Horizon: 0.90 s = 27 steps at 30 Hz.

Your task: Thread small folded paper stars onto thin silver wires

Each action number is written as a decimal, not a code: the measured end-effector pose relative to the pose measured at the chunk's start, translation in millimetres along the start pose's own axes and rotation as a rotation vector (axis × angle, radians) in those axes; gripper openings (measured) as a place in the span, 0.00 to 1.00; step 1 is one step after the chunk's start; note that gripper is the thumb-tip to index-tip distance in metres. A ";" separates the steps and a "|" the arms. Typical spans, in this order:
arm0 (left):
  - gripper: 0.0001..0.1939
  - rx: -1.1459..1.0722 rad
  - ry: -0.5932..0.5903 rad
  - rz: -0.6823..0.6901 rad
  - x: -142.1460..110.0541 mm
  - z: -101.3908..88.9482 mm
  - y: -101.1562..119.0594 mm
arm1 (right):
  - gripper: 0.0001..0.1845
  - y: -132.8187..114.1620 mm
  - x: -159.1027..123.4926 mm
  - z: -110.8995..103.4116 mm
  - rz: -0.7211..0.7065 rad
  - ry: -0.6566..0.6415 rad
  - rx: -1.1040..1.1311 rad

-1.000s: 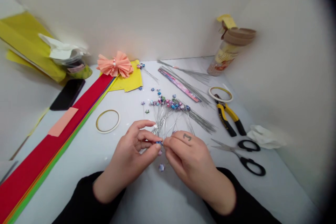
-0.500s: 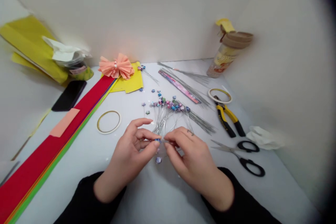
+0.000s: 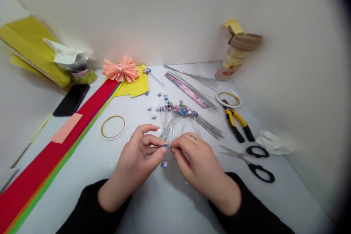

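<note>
My left hand (image 3: 137, 157) pinches a tiny blue paper star (image 3: 165, 146) between thumb and forefinger. My right hand (image 3: 194, 159) meets it from the right, fingers pinched on a thin wire whose end is at the star. Just beyond both hands lies a bunch of wires tipped with coloured stars (image 3: 177, 115). A loose star (image 3: 163, 164) rests on the table under my fingers.
Black scissors (image 3: 253, 159), yellow-handled pliers (image 3: 237, 124) and a tape roll (image 3: 229, 99) lie at the right. Another tape ring (image 3: 113, 127), stacked coloured paper (image 3: 52, 150), a phone (image 3: 71, 99), a pink paper bow (image 3: 120, 69), bare wires (image 3: 197, 93) and a lidded jar (image 3: 237, 53) surround the work area.
My right hand drew slightly back and then closed in on the star again. The view shifted a little; the loose star now shows closer to my fingers.
</note>
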<state>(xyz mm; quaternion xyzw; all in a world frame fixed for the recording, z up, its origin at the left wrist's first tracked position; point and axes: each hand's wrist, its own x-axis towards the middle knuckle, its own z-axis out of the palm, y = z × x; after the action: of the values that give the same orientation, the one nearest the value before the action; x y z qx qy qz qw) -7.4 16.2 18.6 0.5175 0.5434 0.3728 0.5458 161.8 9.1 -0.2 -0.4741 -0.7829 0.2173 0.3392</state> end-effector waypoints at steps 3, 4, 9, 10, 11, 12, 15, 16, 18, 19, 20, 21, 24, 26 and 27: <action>0.21 0.055 -0.011 0.027 -2.0 -0.7 -3.6 | 0.10 0.0 -1.7 0.0 -0.071 0.045 -0.053; 0.20 0.073 -0.015 0.037 -2.4 -0.7 -4.8 | 0.11 -0.5 -2.5 0.1 -0.090 0.061 -0.080; 0.19 0.101 -0.021 0.051 -2.1 3.0 -6.8 | 0.14 -4.6 -4.8 2.4 -0.122 0.119 -0.178; 0.18 0.105 -0.019 0.052 -1.8 3.9 -6.6 | 0.14 -5.2 -4.8 3.0 -0.122 0.124 -0.184; 0.18 0.113 -0.017 0.056 -1.6 4.6 -6.5 | 0.14 -5.7 -4.7 3.5 -0.123 0.128 -0.188; 0.18 0.123 -0.015 0.062 -1.5 5.1 -6.4 | 0.15 -6.0 -4.6 3.9 -0.124 0.129 -0.190; 0.18 0.146 -0.014 0.074 -1.3 5.7 -6.8 | 0.15 -6.0 -4.8 4.3 -0.124 0.125 -0.190; 0.18 0.151 -0.012 0.071 -1.3 5.7 -6.9 | 0.15 -5.8 -5.0 4.3 -0.120 0.128 -0.188; 0.18 0.156 -0.009 0.061 -1.3 5.8 -7.0 | 0.15 -5.5 -5.6 4.3 -0.114 0.135 -0.184; 0.18 0.156 -0.008 0.054 -1.4 5.9 -6.8 | 0.15 -5.5 -5.9 4.5 -0.113 0.137 -0.183; 0.18 0.153 -0.009 0.047 -1.5 6.0 -6.5 | 0.14 -5.5 -6.1 4.7 -0.112 0.134 -0.182; 0.18 0.148 -0.009 0.041 -1.7 6.2 -6.0 | 0.14 -5.6 -6.3 4.9 -0.110 0.132 -0.181; 0.17 0.138 -0.014 0.027 -2.3 6.7 -4.9 | 0.14 -6.1 -6.5 5.6 -0.098 0.131 -0.165; 0.17 0.136 -0.016 0.026 -2.4 7.2 -4.7 | 0.14 -6.7 -6.3 5.9 -0.093 0.134 -0.161; 0.17 0.136 -0.017 0.025 -2.4 7.5 -4.8 | 0.14 -7.0 -6.2 6.0 -0.092 0.135 -0.162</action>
<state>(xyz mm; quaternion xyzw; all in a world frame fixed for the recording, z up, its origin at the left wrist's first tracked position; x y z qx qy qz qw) -1.2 11.9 13.4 0.5634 0.5562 0.3376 0.5092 155.2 0.3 -1.6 -0.4769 -0.7943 0.1052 0.3613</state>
